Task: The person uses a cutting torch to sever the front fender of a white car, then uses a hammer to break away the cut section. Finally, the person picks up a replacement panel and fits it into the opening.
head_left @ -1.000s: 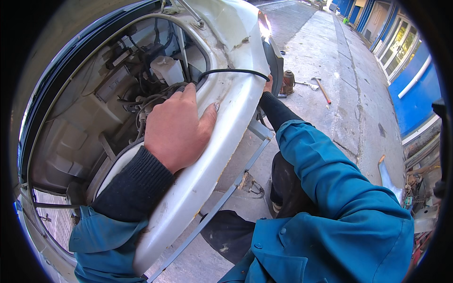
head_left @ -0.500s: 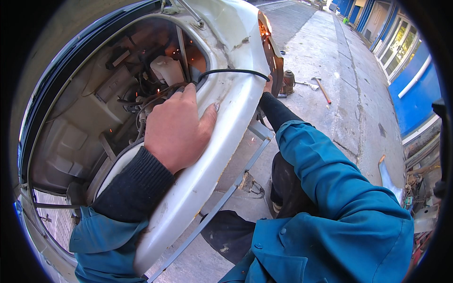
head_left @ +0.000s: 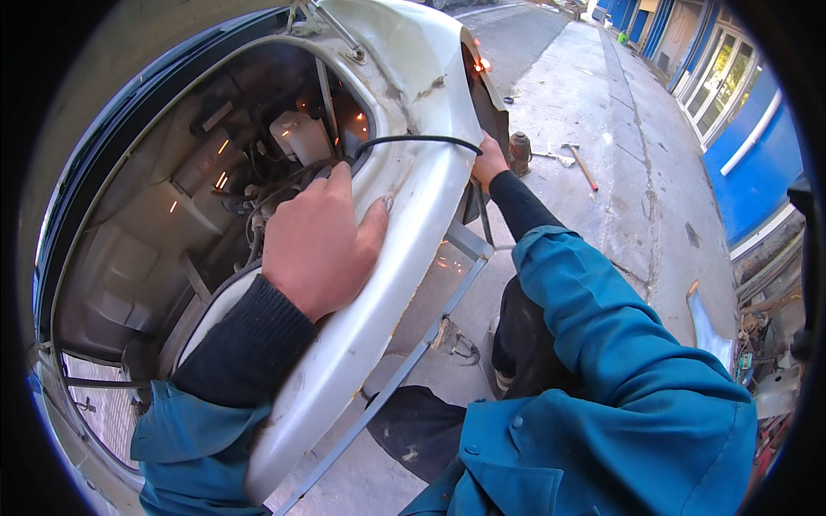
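My left hand (head_left: 314, 245) lies on the rim of a white vehicle body panel (head_left: 387, 258), palm down with the thumb spread from the fingers. Its fingertips reach the edge of the opening into the dark interior. Round the panel's outer side, my right hand (head_left: 492, 162) is closed, with most of its fingers hidden; what it grips does not show. A black ribbed cable (head_left: 422, 138) crosses the panel and ends beside that hand. Orange sparks (head_left: 482, 64) glow at the panel's far outer edge, and more streak through the interior.
A whitish plastic tank (head_left: 299, 138) and hoses sit inside the opening. A grey metal bar (head_left: 404, 370) runs below the panel. On the concrete at right are a bottle jack (head_left: 520, 153), a red-handled hammer (head_left: 585, 168) and a blue-grey blade-like piece (head_left: 707, 327). Scrap lies along the right wall.
My right hand has come into fuller view beside the cable's end. Sparks have shifted, with longer streaks in the interior and some below the panel. My left hand keeps its place.
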Demonstrator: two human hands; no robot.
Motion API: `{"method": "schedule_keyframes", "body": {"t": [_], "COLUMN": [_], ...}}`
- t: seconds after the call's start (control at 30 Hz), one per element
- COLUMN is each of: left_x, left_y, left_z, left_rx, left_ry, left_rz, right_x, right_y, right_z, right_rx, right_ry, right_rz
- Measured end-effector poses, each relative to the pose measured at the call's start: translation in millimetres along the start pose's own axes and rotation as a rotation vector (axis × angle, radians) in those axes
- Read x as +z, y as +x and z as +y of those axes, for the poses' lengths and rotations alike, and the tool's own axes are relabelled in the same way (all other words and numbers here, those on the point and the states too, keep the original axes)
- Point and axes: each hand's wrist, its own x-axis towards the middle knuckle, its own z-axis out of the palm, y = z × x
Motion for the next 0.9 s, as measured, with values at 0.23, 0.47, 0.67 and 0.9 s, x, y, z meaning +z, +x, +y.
{"method": "schedule_keyframes", "body": {"t": [0.23,0.47,0.67,0.9], "left_x": [-4,-3,-5,-3], "left_y": [-3,-4,0,2], "left_z": [5,5,7,12], "left_rx": [-0.018,0.002,0.010,-0.032], "left_ry": [-0.015,-0.005,-0.085,-0.117], "left_rz": [-0.001,0.022,0.033,0.018], "right_x": [-117,-214,-217,-214], "right_y": [-71,-123,-145,-164], "right_z": [-88,-130,-139,-93], "right_rx": [0.495,0.313,0.213,0.456], "right_ry": [0.271,0.396,0.666,0.574], "right_rz": [-0.318,0.103,0.302,0.264]}}
